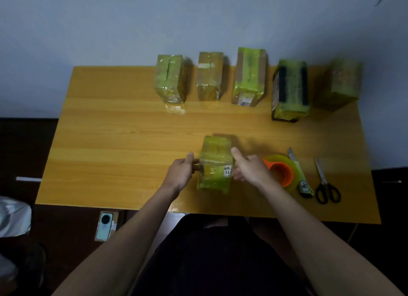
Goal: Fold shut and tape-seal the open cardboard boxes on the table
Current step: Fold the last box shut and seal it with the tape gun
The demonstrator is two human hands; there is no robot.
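Off the surface's near left corner, low down in my view, I see a small pale blue device with a dark round spot, lying on a piece of cardboard. On the wooden top itself the left part is bare grain.

My left hand is pressed against the left side of the near box, thumb up by the top edge, fingers curled round the side. I count that grip as closed on the box. The box stands near the front edge, roughly in the middle, wrapped in glossy yellow-green tape, with a white printed label on the face toward me. My right hand meets its right side: thumb raised beside the top corner, fingers reaching onto the near right face by the label. That grip also has hold of the box, though loosely spread.

Along the far edge stand five more taped boxes in a row. The first box has a dark seam down its top. The second box shows more brown cardboard and a pale label. The third box is taller, with a label low on its front. The fourth box carries two black strips along its top. The fifth box is blurred at the right corner.

Just right of my right hand lies a tape roll, yellow with an orange core. Touching it lies a utility knife, and then black-handled scissors, apart from both.
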